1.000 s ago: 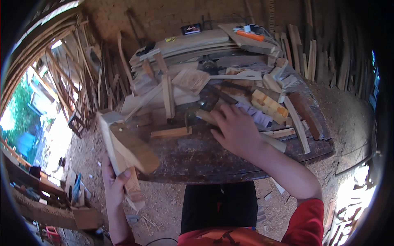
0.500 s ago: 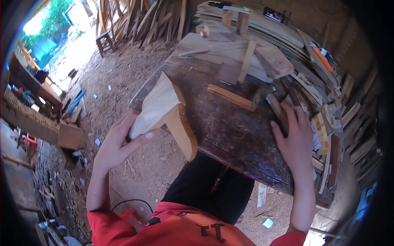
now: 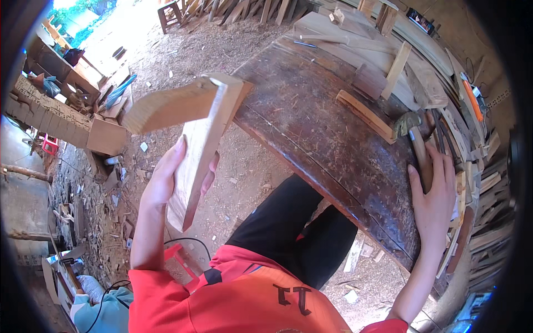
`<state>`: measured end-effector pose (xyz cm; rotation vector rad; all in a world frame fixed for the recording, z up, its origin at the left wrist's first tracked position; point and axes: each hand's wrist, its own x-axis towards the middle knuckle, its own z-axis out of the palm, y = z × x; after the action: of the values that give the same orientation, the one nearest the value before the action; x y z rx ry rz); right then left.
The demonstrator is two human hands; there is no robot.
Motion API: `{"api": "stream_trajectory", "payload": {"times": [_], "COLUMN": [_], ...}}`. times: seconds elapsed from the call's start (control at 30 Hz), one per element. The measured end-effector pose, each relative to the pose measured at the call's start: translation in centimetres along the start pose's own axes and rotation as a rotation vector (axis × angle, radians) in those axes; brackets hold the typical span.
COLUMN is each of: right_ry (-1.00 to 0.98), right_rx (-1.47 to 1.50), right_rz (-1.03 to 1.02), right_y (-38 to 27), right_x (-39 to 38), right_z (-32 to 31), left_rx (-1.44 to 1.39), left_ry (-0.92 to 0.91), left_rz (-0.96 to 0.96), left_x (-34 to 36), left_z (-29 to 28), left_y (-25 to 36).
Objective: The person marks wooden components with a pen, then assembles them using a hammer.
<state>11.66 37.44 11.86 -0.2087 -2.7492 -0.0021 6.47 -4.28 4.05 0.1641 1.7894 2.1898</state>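
My left hand (image 3: 169,169) is closed around the straight arm of a joined wooden piece (image 3: 195,147). A curved wooden part (image 3: 172,104) branches leftward from its upper end. The piece is held in the air off the left corner of the dark workbench (image 3: 322,133). At the bench's right side, my right hand (image 3: 436,200) grips the wooden handle of a hammer (image 3: 420,155), thumb on one side and fingers on the other. The hammer's metal head lies on the bench, beside the end of a narrow wooden strip (image 3: 365,115).
Boards (image 3: 361,53) and a wood block (image 3: 395,69) lie at the bench's far end. An orange tool (image 3: 473,101) rests among scraps on the right. A cardboard box (image 3: 106,136) stands left, and a red stool (image 3: 180,261) is low by my left side. Shavings cover the floor.
My left hand has turned the wooden piece, so its curved part swings from lower right to upper left. My right hand has closed onto the hammer handle. The view has shifted too.
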Motion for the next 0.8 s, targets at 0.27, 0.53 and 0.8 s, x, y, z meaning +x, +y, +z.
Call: {"api": "stream_trajectory", "payload": {"times": [0.27, 0.53, 0.8], "right_ry": [0.03, 0.033, 0.069], "right_rx": [-0.004, -0.116, -0.238], "right_rz": [-0.075, -0.005, -0.071], "right_y": [1.1, 1.3, 0.8], "right_x": [-0.1, -0.2, -0.1], "right_z": [1.2, 1.8, 2.8], "left_rx": [-0.186, -0.074, -0.121], "left_ry": [-0.166, -0.078, -0.21], "left_rz": [0.03, 0.027, -0.03], "left_x": [0.9, 1.3, 1.3], "left_z": [-0.1, 0.7, 0.0], "left_y": [-3.1, -3.9, -1.9]}}
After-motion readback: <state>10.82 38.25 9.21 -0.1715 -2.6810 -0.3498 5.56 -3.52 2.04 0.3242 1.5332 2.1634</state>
